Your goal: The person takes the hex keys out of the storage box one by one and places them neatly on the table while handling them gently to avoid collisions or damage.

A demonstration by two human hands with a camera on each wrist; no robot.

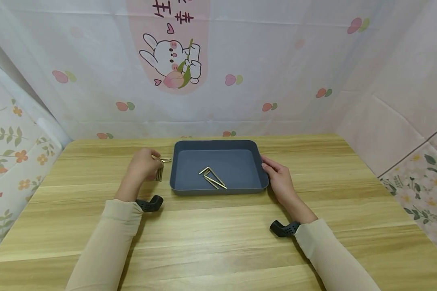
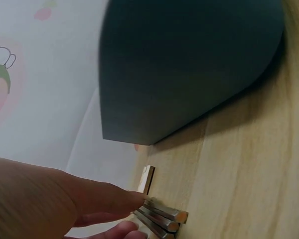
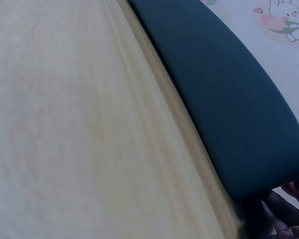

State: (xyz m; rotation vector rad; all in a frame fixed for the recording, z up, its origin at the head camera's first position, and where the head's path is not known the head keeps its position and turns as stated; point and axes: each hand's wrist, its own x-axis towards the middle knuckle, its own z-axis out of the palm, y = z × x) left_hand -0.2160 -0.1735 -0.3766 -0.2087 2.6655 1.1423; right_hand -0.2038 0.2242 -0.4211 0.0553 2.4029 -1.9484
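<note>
so the left hand [image 1: 140,165] is pinching at a little bunch of brassy L-shaped keys [image 1: 159,174] on the wooden table [image 1: 204,238], just left of the grey tray [image 1: 240,169]; a few more keys [image 1: 215,178] lie inside, toward the near wall; the right hand [image 1: 282,184] touches the tray's right side, can't tell if it's actually gripping it tbh
</note>
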